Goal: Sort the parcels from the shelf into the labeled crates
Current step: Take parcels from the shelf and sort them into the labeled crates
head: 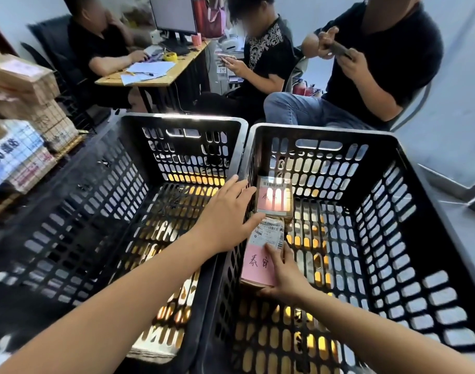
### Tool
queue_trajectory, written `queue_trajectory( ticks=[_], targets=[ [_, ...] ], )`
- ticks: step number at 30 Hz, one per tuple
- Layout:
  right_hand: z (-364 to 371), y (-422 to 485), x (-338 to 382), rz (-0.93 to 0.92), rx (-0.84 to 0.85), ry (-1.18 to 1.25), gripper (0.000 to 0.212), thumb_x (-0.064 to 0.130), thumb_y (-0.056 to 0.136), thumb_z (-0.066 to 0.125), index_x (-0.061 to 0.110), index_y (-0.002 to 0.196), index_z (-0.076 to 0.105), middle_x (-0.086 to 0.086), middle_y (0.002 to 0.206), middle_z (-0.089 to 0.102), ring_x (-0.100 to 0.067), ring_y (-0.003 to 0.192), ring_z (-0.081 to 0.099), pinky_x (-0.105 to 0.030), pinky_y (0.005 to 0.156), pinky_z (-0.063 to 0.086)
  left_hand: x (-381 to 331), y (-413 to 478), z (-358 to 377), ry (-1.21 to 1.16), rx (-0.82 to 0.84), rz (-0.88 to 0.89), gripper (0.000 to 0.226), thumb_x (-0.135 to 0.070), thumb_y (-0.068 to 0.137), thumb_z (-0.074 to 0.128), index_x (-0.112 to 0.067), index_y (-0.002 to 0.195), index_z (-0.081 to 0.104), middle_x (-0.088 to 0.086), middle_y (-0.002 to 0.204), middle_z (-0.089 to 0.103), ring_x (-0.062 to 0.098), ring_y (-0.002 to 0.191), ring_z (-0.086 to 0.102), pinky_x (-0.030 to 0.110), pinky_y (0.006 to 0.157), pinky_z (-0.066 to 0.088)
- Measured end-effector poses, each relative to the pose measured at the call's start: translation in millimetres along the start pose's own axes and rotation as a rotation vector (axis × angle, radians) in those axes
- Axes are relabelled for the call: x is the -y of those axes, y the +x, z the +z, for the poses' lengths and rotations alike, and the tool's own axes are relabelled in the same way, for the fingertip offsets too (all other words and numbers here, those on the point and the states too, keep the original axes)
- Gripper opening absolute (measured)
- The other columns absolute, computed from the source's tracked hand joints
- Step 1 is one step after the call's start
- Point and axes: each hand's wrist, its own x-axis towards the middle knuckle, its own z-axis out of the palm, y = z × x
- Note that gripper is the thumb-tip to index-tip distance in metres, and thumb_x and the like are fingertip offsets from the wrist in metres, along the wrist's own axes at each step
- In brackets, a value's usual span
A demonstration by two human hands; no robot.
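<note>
a small parcel-sorting office: desk (155, 76) with monitor (172, 13), stacked parcels (23, 103), black crates (239, 147).

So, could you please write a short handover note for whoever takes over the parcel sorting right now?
Left hand: open, fingers straight, reaching across the crate rims to the edge of the far parcel; I cannot tell if it touches.
Right hand: grips the near parcel, pink label up, low inside the right crate.
Done: the far parcel, also pink-labelled, lies in the right crate.
Left: release the near parcel, then sort the stacked parcels on the shelf at the left into the right crate or the left crate by label.
</note>
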Motion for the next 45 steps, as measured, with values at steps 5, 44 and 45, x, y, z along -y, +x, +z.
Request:
queue_trajectory(
  ticks=[5,44,45],
  targets=[
    [-30,-1,13,0.036,0.075,0.058,0.106,0.046,0.068,0.078,0.043,0.146,0.005,-0.007,0.154,-0.023,-0.038,0.143,-0.009,-0.054,0.115,0.009,0,-2,-4,0.036,0.039,0.013,0.059,-0.045,0.096,0.034,-0.017,0.147,0.022,0.002,0.157,0.01,0.016,0.145,-0.004,0.034,0.118,0.005],
    [157,-296,357,-1.296,0.185,-0.278,0.066,0.04,0.09,0.057,0.024,0.146,0.026,-0.003,0.152,0.019,-0.025,0.14,0.019,-0.033,0.112,0.021,36,-549,-38,0.077,-0.433,-1.203,0.06,-0.048,0.096,0.032,-0.02,0.148,0.019,-0.001,0.157,0.013,0.015,0.143,0.015,0.026,0.112,0.018],
    [174,-309,362,-1.306,0.203,-0.27,0.065,0.039,0.09,0.057,0.023,0.146,0.027,-0.003,0.152,0.02,-0.025,0.14,0.02,-0.033,0.112,0.021,35,-572,-36,0.078,-0.429,-1.226,0.061,-0.048,0.096,0.032,-0.02,0.148,0.019,-0.001,0.157,0.013,0.015,0.143,0.015,0.027,0.113,0.018]
  ],
)
